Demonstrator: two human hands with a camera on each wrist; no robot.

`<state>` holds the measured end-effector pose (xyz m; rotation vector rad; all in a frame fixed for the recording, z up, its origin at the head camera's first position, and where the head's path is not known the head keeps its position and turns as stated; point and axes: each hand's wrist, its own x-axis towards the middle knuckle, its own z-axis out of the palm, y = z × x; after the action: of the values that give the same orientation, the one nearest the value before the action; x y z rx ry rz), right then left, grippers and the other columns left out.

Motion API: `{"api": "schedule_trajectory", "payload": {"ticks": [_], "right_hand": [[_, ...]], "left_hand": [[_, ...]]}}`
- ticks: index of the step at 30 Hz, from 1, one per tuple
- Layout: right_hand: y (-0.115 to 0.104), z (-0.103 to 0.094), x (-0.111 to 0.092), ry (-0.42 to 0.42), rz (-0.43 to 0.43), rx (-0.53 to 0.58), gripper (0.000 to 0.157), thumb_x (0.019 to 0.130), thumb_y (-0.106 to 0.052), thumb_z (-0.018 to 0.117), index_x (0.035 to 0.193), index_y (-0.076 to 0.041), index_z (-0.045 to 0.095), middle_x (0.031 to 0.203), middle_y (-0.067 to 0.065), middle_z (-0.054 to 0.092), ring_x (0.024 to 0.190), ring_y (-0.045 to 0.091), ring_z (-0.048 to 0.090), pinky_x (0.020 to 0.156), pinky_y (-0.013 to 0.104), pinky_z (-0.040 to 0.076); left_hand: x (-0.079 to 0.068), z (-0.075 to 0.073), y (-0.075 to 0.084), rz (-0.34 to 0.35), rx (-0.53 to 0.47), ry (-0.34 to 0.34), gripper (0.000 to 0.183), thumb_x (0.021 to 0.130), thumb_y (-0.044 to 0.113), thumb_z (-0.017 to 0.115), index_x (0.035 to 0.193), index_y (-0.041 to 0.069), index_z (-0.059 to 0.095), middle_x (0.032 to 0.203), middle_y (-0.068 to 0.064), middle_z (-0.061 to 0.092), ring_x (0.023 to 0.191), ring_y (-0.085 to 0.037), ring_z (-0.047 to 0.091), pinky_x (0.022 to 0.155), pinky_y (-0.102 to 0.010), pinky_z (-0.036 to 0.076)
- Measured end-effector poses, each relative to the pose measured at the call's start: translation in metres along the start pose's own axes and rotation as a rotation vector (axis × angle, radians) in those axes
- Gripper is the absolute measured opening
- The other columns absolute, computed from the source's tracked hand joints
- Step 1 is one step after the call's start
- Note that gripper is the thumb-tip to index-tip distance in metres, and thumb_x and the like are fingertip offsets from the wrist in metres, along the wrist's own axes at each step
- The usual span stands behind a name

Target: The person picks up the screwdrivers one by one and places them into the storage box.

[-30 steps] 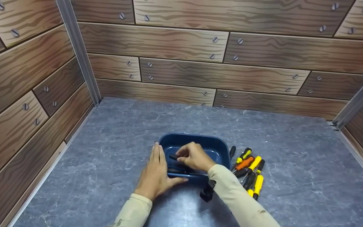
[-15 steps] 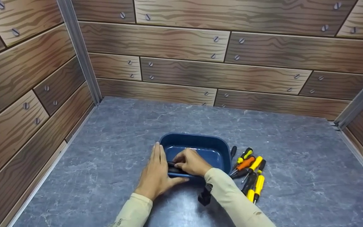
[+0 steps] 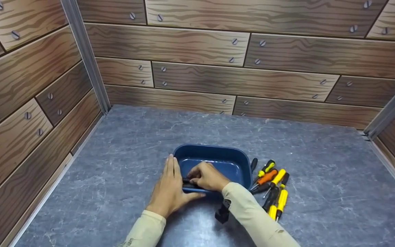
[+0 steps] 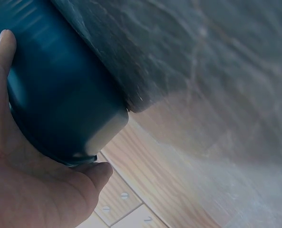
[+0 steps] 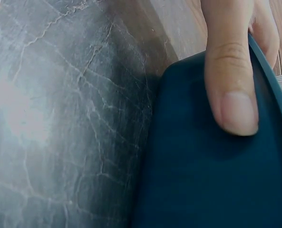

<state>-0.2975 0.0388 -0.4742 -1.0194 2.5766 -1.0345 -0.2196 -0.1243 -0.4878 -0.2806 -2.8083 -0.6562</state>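
Ridged handle (image 3: 185, 180) lower, in right hand (image 3: 209, 176)

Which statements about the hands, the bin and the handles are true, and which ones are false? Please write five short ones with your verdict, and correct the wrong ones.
1. The right hand reaches into the blue bin. True.
2. The left hand is also inside the bin. False: the left hand rests against the bin from outside, at its near left corner.
3. The orange handle lies outside the bin. True.
4. No tool is in the bin. False: a black handle is there, at the right hand's fingertips.
5. The bin stands on a grey surface. True.
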Motion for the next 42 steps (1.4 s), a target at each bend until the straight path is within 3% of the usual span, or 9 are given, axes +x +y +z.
{"api": "schedule_trajectory", "payload": {"ticks": [8, 12, 14, 21, 25, 28, 31, 36, 42], "right_hand": [[-0.003, -0.007, -0.003, 0.013, 0.015, 0.011, 0.016, 0.088, 0.004, 0.069, 0.101, 0.004, 0.077, 0.091, 0.01, 0.077, 0.081, 0.016, 0.068, 0.075, 0.036, 0.057], [-0.004, -0.015, -0.008, 0.075, -0.006, 0.025, 0.016, 0.089, 0.001, 0.07, 0.103, 0.005, 0.076, 0.096, 0.011, 0.076, 0.088, 0.02, 0.07, 0.08, 0.038, 0.058], [-0.004, -0.022, -0.011, 0.146, -0.023, 0.037, 0.015, 0.089, 0.001, 0.071, 0.102, 0.005, 0.076, 0.097, 0.011, 0.076, 0.09, 0.022, 0.07, 0.081, 0.038, 0.058], [0.001, -0.064, -0.031, 0.519, -0.033, 0.133, 0.008, 0.085, 0.006, 0.074, 0.092, 0.004, 0.076, 0.087, 0.012, 0.075, 0.078, 0.02, 0.068, 0.073, 0.026, 0.056], [0.009, -0.09, -0.05, 0.665, 0.021, 0.126, 0.008, 0.084, 0.006, 0.075, 0.092, 0.004, 0.077, 0.086, 0.013, 0.075, 0.073, 0.018, 0.068, 0.069, 0.02, 0.053], [0.018, -0.106, -0.068, 0.719, 0.109, 0.085, 0.008, 0.085, 0.004, 0.076, 0.093, 0.003, 0.077, 0.086, 0.014, 0.075, 0.073, 0.019, 0.069, 0.068, 0.017, 0.052], [0.029, -0.118, -0.09, 0.723, 0.224, 0.01, 0.01, 0.085, 0.0, 0.076, 0.094, 0.002, 0.077, 0.087, 0.014, 0.075, 0.074, 0.02, 0.068, 0.067, 0.019, 0.052], [0.05, -0.13, -0.126, 0.637, 0.394, -0.107, 0.018, 0.086, -0.007, 0.075, 0.099, 0.005, 0.074, 0.088, 0.015, 0.074, 0.077, 0.023, 0.066, 0.07, 0.03, 0.053], [0.073, -0.133, -0.166, 0.469, 0.585, -0.076, 0.032, 0.087, -0.016, 0.076, 0.104, 0.01, 0.069, 0.087, 0.014, 0.07, 0.075, 0.021, 0.063, 0.065, 0.03, 0.052]], "left_hand": [[0.001, 0.0, 0.001, -0.022, -0.004, -0.02, 0.138, 0.07, 0.083, 0.067, 0.156, -0.013, 0.016, 0.163, -0.032, 0.012, 0.151, -0.042, 0.017, 0.116, -0.051, 0.034], [0.0, 0.002, 0.0, -0.004, 0.008, -0.004, 0.138, 0.07, 0.083, 0.067, 0.154, -0.015, 0.018, 0.162, -0.034, 0.015, 0.15, -0.043, 0.019, 0.115, -0.051, 0.035], [0.0, 0.003, 0.0, 0.007, 0.012, 0.01, 0.138, 0.07, 0.083, 0.068, 0.153, -0.016, 0.02, 0.161, -0.035, 0.017, 0.15, -0.044, 0.021, 0.115, -0.051, 0.036], [0.0, 0.003, 0.001, -0.009, 0.01, 0.014, 0.14, 0.067, 0.082, 0.071, 0.154, -0.015, 0.02, 0.161, -0.034, 0.016, 0.15, -0.044, 0.02, 0.116, -0.051, 0.033], [0.001, 0.001, 0.002, -0.031, 0.009, -0.017, 0.141, 0.067, 0.083, 0.07, 0.155, -0.014, 0.016, 0.163, -0.032, 0.012, 0.151, -0.043, 0.017, 0.118, -0.051, 0.029], [0.0, 0.0, 0.002, -0.041, 0.013, -0.036, 0.142, 0.067, 0.084, 0.068, 0.156, -0.013, 0.015, 0.164, -0.031, 0.01, 0.151, -0.043, 0.016, 0.119, -0.051, 0.028], [0.0, 0.0, 0.001, -0.046, 0.012, -0.046, 0.142, 0.067, 0.084, 0.069, 0.156, -0.012, 0.015, 0.164, -0.03, 0.01, 0.152, -0.042, 0.015, 0.118, -0.051, 0.028], [-0.002, 0.0, 0.001, -0.047, 0.006, -0.037, 0.141, 0.067, 0.083, 0.069, 0.156, -0.013, 0.016, 0.163, -0.031, 0.012, 0.151, -0.042, 0.016, 0.118, -0.052, 0.029], [-0.001, 0.0, 0.003, -0.015, 0.023, -0.012, 0.139, 0.068, 0.084, 0.068, 0.154, -0.014, 0.02, 0.162, -0.033, 0.016, 0.15, -0.043, 0.02, 0.118, -0.051, 0.031]]}}
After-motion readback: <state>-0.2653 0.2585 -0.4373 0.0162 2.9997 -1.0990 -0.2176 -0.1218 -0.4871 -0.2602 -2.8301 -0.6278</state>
